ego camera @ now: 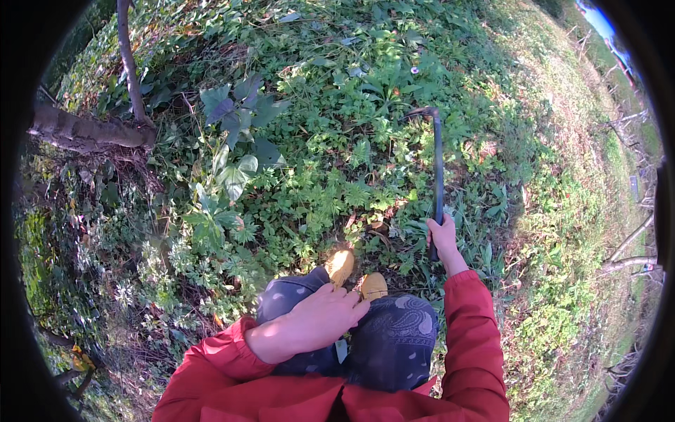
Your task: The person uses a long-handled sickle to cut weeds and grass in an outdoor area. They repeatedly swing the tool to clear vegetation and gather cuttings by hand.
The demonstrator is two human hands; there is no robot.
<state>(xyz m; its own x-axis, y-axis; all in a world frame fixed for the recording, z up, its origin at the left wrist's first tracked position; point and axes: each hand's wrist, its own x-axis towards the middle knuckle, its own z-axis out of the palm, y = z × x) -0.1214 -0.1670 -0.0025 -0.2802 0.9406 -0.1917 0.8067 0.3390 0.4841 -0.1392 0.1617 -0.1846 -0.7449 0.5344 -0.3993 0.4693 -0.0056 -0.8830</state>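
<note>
My right hand (444, 241) grips the lower end of the long dark handle of a sickle (438, 169). The tool points away from me, and its narrow curved blade bends to the left over low green weeds (337, 195). My left hand (329, 315) rests across my knees with the back of the hand up and no object seen in it; its palm is hidden. Below it are dark paisley-patterned trousers (395, 337), and just beyond are my yellow shoes (340, 266) among the plants.
A tree trunk (87, 129) with an upright branch stands at the upper left. Broad-leaved plants (234, 176) grow left of centre. Dry grass (590, 174) spreads on the right, with bare branches (630, 261) at the far right edge.
</note>
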